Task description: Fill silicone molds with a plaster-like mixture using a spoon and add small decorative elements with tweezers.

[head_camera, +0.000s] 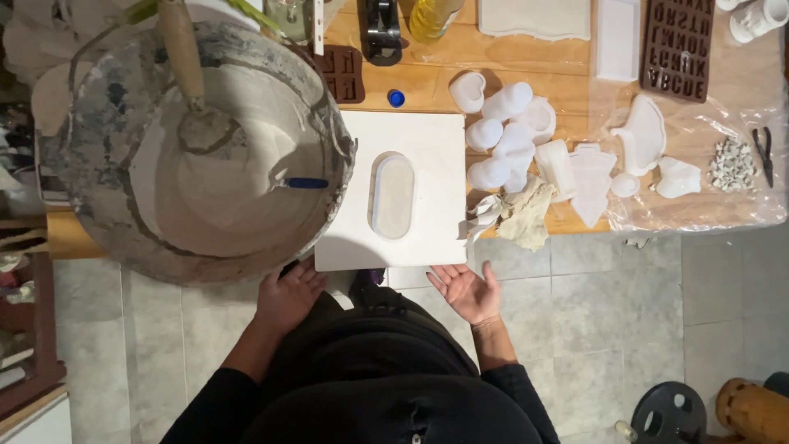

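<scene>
A white square board [427,140] lies on the wooden table, overhanging its front edge, with an oval white silicone mould [392,196] in its middle. My right hand [467,289] is palm up, fingers apart, just under the board's near right corner and holds nothing. My left hand [288,298] rests below the big grey bucket [90,148] at the board's near left corner, fingers loosely spread, empty. The bucket holds pale plaster mix, a wooden-handled trowel [185,66] and a blue-handled tool [300,182].
Several white silicone moulds [509,136] and a crumpled cloth [526,215] lie right of the board. Brown letter moulds [677,48], a small pile of gravel [731,164], black pliers [764,152] and a yellow bottle [431,16] sit farther back. Grey tiled floor lies below.
</scene>
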